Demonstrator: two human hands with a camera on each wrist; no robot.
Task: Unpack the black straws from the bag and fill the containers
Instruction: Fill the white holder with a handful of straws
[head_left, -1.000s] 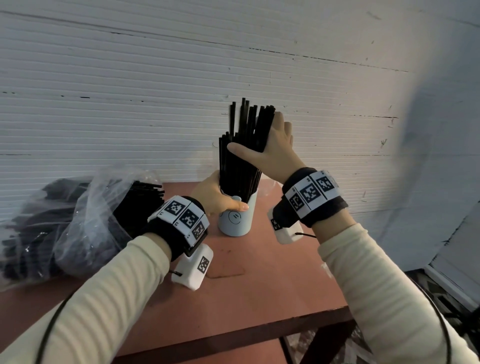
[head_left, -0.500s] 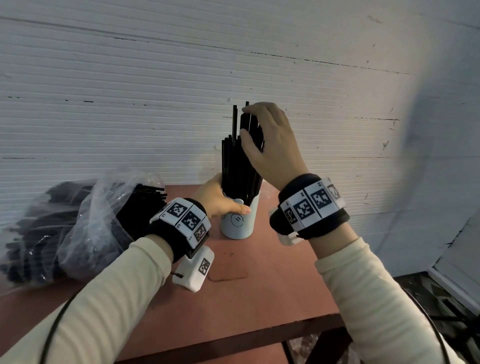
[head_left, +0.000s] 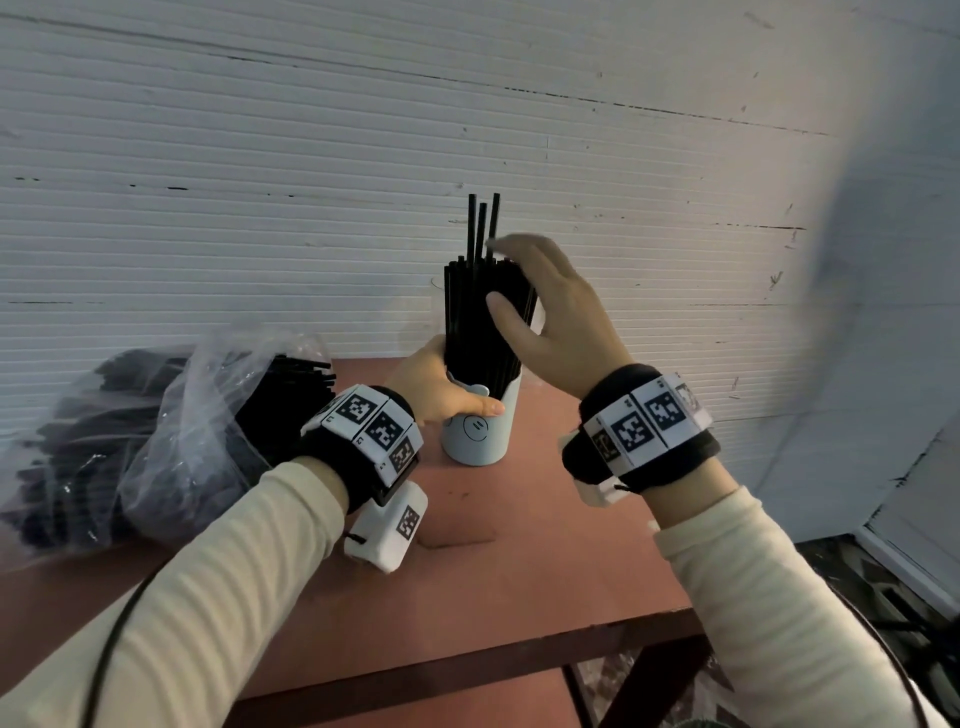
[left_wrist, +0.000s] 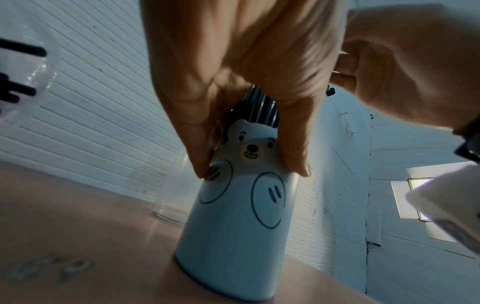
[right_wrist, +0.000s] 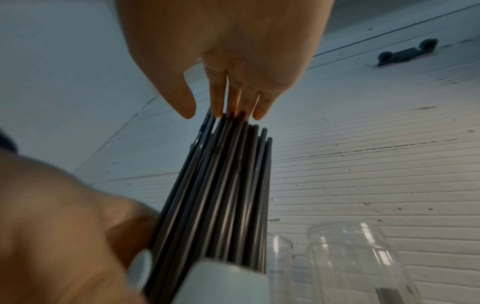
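Observation:
A pale blue bear-faced container (head_left: 480, 436) stands on the reddish table (head_left: 519, 571), packed with upright black straws (head_left: 480, 322). My left hand (head_left: 457, 397) grips the container at its rim, thumb across the front; the left wrist view shows thumb and fingers either side of the bear face (left_wrist: 253, 148). My right hand (head_left: 511, 278) arches over the bundle with straight fingers (right_wrist: 233, 102) touching the straw tops (right_wrist: 233, 127). Three straws (head_left: 483, 223) stick up above the rest. The clear plastic bag (head_left: 156, 431) with many black straws lies at the left.
Two clear glass jars (right_wrist: 358, 263) stand behind the blue container by the white ribbed wall (head_left: 311, 156); one also shows in the left wrist view as a glass jar (left_wrist: 168, 195). The table's front edge (head_left: 467, 670) is near me, with floor at the lower right.
My right hand moved from the side of the bundle to its top and came down. The straws sit lower and more level. The left hand kept its hold.

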